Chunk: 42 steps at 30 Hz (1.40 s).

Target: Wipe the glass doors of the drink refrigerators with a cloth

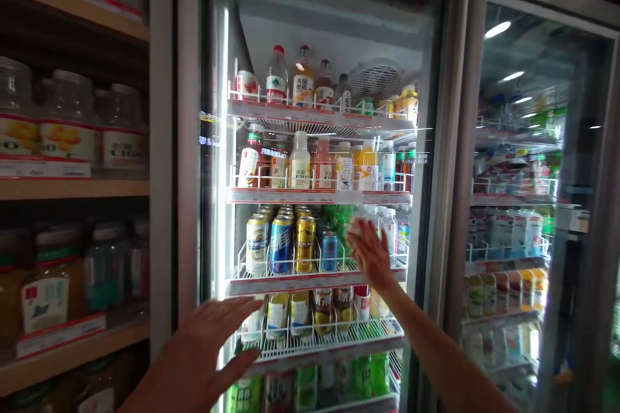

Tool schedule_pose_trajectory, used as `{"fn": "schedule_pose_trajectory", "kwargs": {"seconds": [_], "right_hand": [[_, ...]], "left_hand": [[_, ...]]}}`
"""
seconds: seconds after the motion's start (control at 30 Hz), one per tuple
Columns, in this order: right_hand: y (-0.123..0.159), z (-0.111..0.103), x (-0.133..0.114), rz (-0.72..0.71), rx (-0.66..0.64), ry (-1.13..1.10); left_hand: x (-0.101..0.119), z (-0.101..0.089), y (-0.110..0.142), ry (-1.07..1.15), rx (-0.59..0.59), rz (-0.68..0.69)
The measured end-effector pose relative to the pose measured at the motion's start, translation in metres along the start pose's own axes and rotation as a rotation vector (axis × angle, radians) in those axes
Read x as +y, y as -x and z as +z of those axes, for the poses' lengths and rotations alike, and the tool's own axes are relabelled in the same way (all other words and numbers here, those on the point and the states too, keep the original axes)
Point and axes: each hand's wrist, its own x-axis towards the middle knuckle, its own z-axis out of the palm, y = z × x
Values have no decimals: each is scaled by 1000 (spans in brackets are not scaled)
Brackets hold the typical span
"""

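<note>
My left hand [206,352] is raised at the lower left, empty, with thumb and fingers spread. It is nearest the left side of the glass-door drinks fridge [320,281], before the lower can shelves. My right hand [372,250] reaches forward with fingers stretched out and holds nothing visible. A pale, blurred reflection shows at its fingertips; whether they touch the glass I cannot tell. Behind it are green bottles [339,222] and clear bottles [389,226]. To its left on the same shelf stand a small blue can [329,251], gold cans [305,242] and a taller blue can [281,245].
Bottles of juice [300,161] and other drinks fill the upper fridge shelves. Green packs [245,393] stand at the bottom. A wooden shelf [72,188] with jars and bottles is on the left. Another glass-door fridge [513,200] stands on the right, past a metal frame [460,142].
</note>
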Motion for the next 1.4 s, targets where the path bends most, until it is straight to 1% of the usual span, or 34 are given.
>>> {"fn": "schedule_pose_trajectory", "kwargs": {"seconds": [0.07, 0.1, 0.13, 0.17, 0.2, 0.23, 0.27, 0.3, 0.33, 0.37, 0.4, 0.43, 0.47, 0.5, 0.57, 0.6, 0.63, 0.67, 0.77, 0.8, 0.83, 0.9, 0.97, 1.0, 1.03, 1.1, 1.13, 1.17, 1.2, 1.23, 1.3, 1.33, 1.37, 1.4], "right_hand": [[14, -1, 13, 261, 133, 54], [19, -1, 18, 365, 190, 65], [24, -1, 22, 399, 208, 57], [28, -2, 24, 346, 176, 32], [32, -2, 26, 232, 110, 0], [36, -3, 28, 114, 49, -25], [41, -3, 31, 41, 13, -33], [45, -4, 35, 41, 11, -21], [50, -5, 39, 119, 49, 6], [54, -4, 42, 249, 118, 41], [58, -3, 44, 374, 180, 65], [61, -2, 42, 444, 212, 66], [64, 0, 39, 440, 210, 39], [67, 3, 33, 373, 184, -9], [72, 6, 24, 165, 102, -113], [73, 7, 23, 94, 73, -146], [74, 7, 25, 74, 71, -154], [74, 7, 29, 108, 96, -135], [71, 7, 41, 335, 227, -54], [70, 7, 40, 363, 244, -56], [69, 8, 35, 335, 230, -81], [69, 8, 22, 169, 140, -158], [68, 8, 16, 49, 62, -184], [68, 7, 19, 72, 66, -161], [67, 5, 23, 150, 100, -118], [65, 2, 32, 350, 202, -19], [63, 1, 32, 425, 245, 19], [62, 1, 29, 454, 257, 39], [61, 1, 21, 429, 230, 35], [61, 2, 11, 356, 172, 15], [64, 4, -9, 181, 33, -24], [66, 5, -15, 128, -18, -29], [68, 4, -18, 134, -35, -9], [70, 3, -19, 207, -14, 34]], "left_hand": [[11, 4, -18, 137, -104, -42], [18, 9, -25, 195, -125, -87], [24, 15, -31, 223, -123, -136], [29, 22, -36, 214, -108, -171], [32, 29, -39, 187, -110, -198], [34, 35, -42, 133, -130, -210], [34, 40, -45, 51, -165, -201], [33, 42, -47, -51, -195, -171], [30, 42, -50, -155, -183, -128], [27, 41, -53, -245, -130, -73], [24, 39, -56, -320, -42, -11], [21, 37, -59, -380, 66, 49], [19, 38, -62, -430, 166, 93], [18, 41, -65, -473, 235, 114], [15, 55, -68, -549, 283, 87], [13, 65, -68, -577, 289, 70], [10, 75, -69, -599, 297, 62], [7, 86, -69, -613, 312, 67], [2, 108, -71, -600, 389, 162], [3, 112, -72, -574, 402, 203], [5, 113, -73, -536, 414, 238], [11, 110, -73, -429, 427, 257], [16, 101, -70, -303, 443, 143], [15, 95, -67, -243, 437, 45], [12, 89, -65, -179, 407, -60], [1, 76, -60, -52, 265, -219], [-4, 69, -60, -11, 170, -242], [-9, 63, -60, 3, 91, -225], [-12, 58, -60, -23, 50, -175], [-14, 54, -62, -91, 54, -107], [-12, 48, -65, -277, 154, 38], [-10, 47, -66, -356, 208, 92], [-9, 47, -67, -416, 243, 130], [-8, 48, -67, -452, 249, 155]]}}
